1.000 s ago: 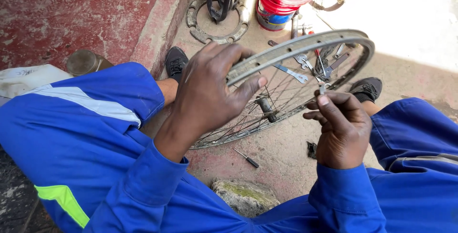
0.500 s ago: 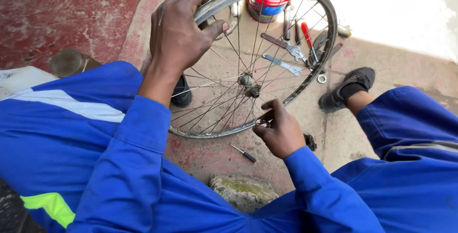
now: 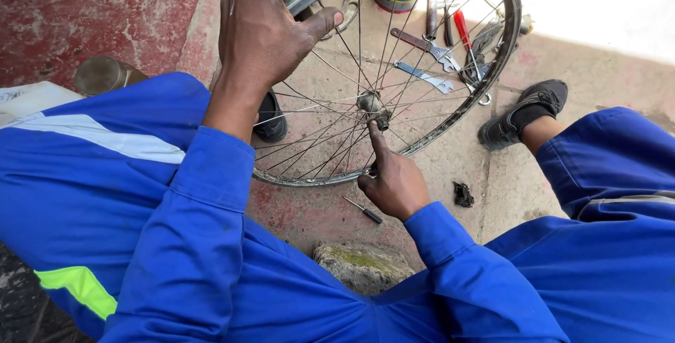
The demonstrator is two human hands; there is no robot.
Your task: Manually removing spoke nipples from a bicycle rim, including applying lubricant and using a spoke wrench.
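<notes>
An outdoor bicycle-repair spot — spanners (image 3: 424, 76) and pliers (image 3: 462, 30) strewn on bare concrete floor (image 3: 450, 167) beside a spoked wheel (image 3: 394, 69).

Blue overalls (image 3: 211, 266) with grey and yellow-green reflective stripes, black shoes (image 3: 524, 112).

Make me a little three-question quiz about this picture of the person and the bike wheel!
1. True or false: the left hand grips the wheel at its rim.
2. Where does the right hand point its finger? A) hub B) shoe C) stone
3. What small tool lies on the ground by the right hand?

Key: 1 true; 2 A; 3 a screwdriver.
</notes>
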